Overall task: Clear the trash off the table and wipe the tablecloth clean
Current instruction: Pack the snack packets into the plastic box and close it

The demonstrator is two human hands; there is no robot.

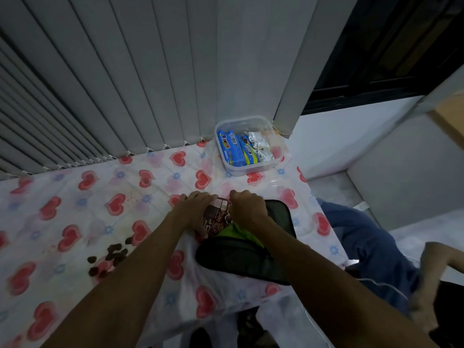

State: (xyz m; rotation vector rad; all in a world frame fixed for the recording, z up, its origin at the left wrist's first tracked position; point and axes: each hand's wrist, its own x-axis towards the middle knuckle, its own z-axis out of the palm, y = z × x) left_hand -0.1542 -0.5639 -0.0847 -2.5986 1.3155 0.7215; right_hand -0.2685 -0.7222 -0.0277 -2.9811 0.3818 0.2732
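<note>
A dark brown snack wrapper (216,215) lies on the heart-print tablecloth (75,202) near the table's right side. My left hand (198,207) grips its left edge and my right hand (247,207) pinches its upper right end. Just below the wrapper a green cloth (238,233) sticks out of a dark grey pouch (241,257) that lies flat on the table. Several small dark brown crumbs (110,257) are scattered on the tablecloth at the lower left.
A clear plastic box (247,169) holding blue and white biscuit packs stands at the table's far right corner. Grey vertical blinds (125,84) hang behind the table. A person in blue trousers (364,237) sits off the right edge.
</note>
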